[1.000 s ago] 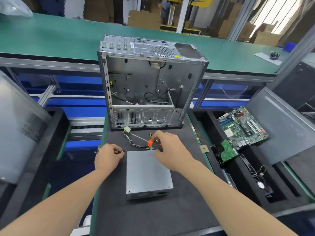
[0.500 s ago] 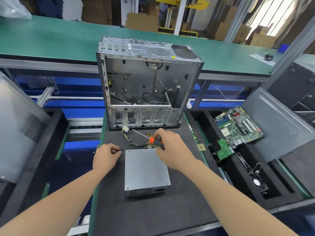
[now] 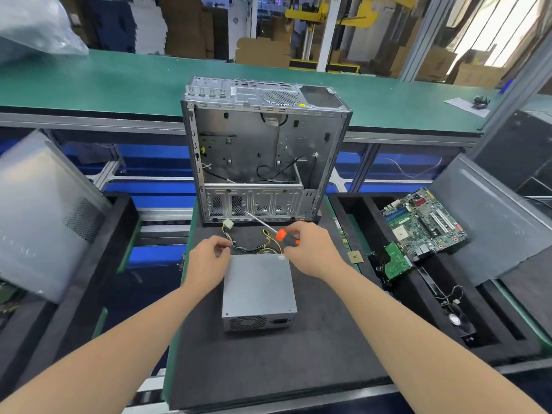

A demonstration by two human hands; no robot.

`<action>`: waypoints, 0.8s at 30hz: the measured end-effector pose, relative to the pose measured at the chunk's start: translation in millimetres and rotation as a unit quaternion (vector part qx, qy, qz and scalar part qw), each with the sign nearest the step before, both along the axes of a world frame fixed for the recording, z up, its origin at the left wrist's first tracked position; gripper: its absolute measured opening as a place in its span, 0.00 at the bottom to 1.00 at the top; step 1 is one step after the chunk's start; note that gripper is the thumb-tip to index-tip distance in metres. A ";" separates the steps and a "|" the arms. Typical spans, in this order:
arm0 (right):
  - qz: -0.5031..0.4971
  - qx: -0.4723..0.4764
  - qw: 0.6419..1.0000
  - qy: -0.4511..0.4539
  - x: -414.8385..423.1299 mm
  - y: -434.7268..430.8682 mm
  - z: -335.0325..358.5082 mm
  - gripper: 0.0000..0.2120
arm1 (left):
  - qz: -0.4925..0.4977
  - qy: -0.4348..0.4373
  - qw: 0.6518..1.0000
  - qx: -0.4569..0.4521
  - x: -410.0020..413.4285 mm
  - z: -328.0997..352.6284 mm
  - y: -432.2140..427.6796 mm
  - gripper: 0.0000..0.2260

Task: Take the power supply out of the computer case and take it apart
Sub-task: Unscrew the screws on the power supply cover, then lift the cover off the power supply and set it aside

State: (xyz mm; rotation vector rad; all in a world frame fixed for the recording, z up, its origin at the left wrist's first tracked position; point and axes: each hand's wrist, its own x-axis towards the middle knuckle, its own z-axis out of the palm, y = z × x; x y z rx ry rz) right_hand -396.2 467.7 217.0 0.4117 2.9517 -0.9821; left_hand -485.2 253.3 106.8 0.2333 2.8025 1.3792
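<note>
While right hand (image 3: 310, 252) grips the orange-handled screwdriver (image 3: 288, 237) just behind the power supply (image 3: 258, 288), left hand (image 3: 209, 258) sits with fingers curled at the wire bundle (image 3: 251, 250); cannot tell if it grasps. Power supply lies flat on black mat (image 3: 268, 369), outside the computer case (image 3: 263, 150), which stands behind it with loose black cables inside. Foam tray (image 3: 363, 201) to the right of the power supply contains motherboard (image 3: 424, 225), small green card (image 3: 395, 261) and fan (image 3: 454, 319).

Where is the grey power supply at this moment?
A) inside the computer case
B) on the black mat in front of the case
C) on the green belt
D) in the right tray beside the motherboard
B: the power supply lies flat on the black mat in front of the open computer case, and the right hand holds a screwdriver near its far edge.
</note>
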 end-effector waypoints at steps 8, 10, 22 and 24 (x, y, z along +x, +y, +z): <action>-0.032 -0.030 0.999 -0.013 16.4 30.3 -28.8 0.19 | 0.002 -0.042 0.999 0.012 44.5 -1.3 9.0 0.23; -0.045 -0.041 0.998 -0.029 21.4 40.9 -40.3 0.17 | 0.027 -0.052 0.998 0.020 52.8 -3.1 12.5 0.26; -0.153 -0.084 0.979 -0.102 48.2 81.5 -111.6 0.15 | 0.091 0.047 0.987 -0.128 107.3 -2.3 50.1 0.26; -0.161 -0.077 0.979 -0.099 50.1 84.5 -117.2 0.15 | 0.032 0.120 0.984 -0.128 116.4 2.3 66.3 0.20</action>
